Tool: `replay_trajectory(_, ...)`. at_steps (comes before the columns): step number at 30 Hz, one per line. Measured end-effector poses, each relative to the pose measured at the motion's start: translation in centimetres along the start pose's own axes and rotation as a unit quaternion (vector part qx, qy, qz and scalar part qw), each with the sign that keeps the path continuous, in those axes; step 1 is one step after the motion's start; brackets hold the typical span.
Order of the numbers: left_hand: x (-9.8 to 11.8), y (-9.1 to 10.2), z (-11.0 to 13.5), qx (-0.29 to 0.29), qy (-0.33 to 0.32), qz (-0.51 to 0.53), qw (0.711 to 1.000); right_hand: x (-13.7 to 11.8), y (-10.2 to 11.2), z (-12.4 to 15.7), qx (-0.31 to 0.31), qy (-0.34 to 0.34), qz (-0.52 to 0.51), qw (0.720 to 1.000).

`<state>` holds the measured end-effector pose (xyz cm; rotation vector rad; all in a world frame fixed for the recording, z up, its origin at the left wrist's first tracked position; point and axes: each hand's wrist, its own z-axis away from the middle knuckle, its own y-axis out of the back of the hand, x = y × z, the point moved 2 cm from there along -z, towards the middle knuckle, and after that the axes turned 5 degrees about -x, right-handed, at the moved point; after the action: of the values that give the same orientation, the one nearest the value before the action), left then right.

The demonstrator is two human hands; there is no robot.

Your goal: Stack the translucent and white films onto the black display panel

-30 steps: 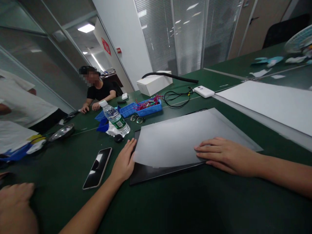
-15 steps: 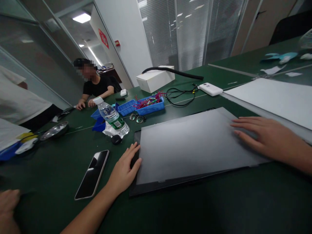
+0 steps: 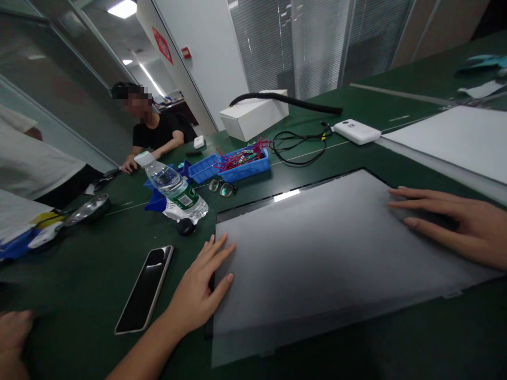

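Note:
A thin translucent grey sheet (image 3: 309,258) lies over a flat black-edged panel (image 3: 241,210) on the green table. Its near edge overhangs the panel toward me, and small tabs show along that edge. My left hand (image 3: 198,287) rests at the sheet's left edge, fingers spread, with the fingertips touching its surface. On the right side my right hand (image 3: 455,221) lies over the sheet with the fingers stretched out and apart. Neither hand is gripping anything. A phone (image 3: 145,290) lies face up left of my left hand.
Beyond the panel are a water bottle (image 3: 174,187), glasses (image 3: 222,187), a blue bin (image 3: 245,168) of wired parts, a white box (image 3: 255,116), a black cable (image 3: 297,150) and a white power bank (image 3: 356,131). A white board (image 3: 455,142) lies right. A person (image 3: 154,129) sits across the table.
The translucent sheet has slid toward me and now hangs past the panel's near edge, baring a dark strip at the far edge. Both hands stay at its sides; the view has shifted slightly.

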<state>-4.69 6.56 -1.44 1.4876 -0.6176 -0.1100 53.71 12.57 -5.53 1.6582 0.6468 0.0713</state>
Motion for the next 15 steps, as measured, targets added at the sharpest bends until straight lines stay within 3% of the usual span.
replay_trajectory(6, -0.6, 0.2, -0.2, 0.003, 0.025, 0.045, 0.999, 1.2, -0.3, 0.4, -0.012, -0.017, -0.013, 1.000)
replay_trajectory(15, -0.6, 0.1, 0.0, -0.001, 0.042, 0.037, 0.998, 1.1, -1.1, 0.5, -0.029, -0.002, 0.040, 0.999)
